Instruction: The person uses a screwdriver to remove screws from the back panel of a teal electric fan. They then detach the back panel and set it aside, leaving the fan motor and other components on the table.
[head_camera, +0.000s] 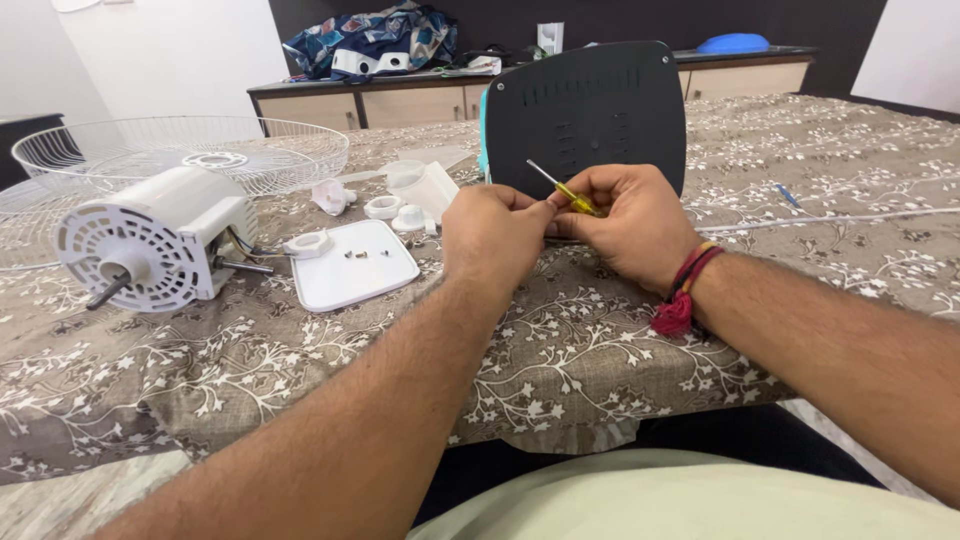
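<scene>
My right hand (628, 222) grips a small yellow-handled screwdriver (562, 187), its metal shaft pointing up and left. My left hand (490, 238) is closed and pressed against the right one; what it pinches is hidden by its fingers. Both hands hover over the patterned cloth in front of a black rounded panel (585, 105) that stands upright. A white fan motor (150, 240) lies on its side at the left. Beside it a flat white cover plate (350, 265) carries two small screws (355, 254).
A white wire fan guard (180, 150) lies behind the motor. Small white plastic rings and caps (400, 205) sit near the plate. A white cable (830, 218) runs across the cloth at right. A sideboard (400, 100) with a heap of cloth stands at the back.
</scene>
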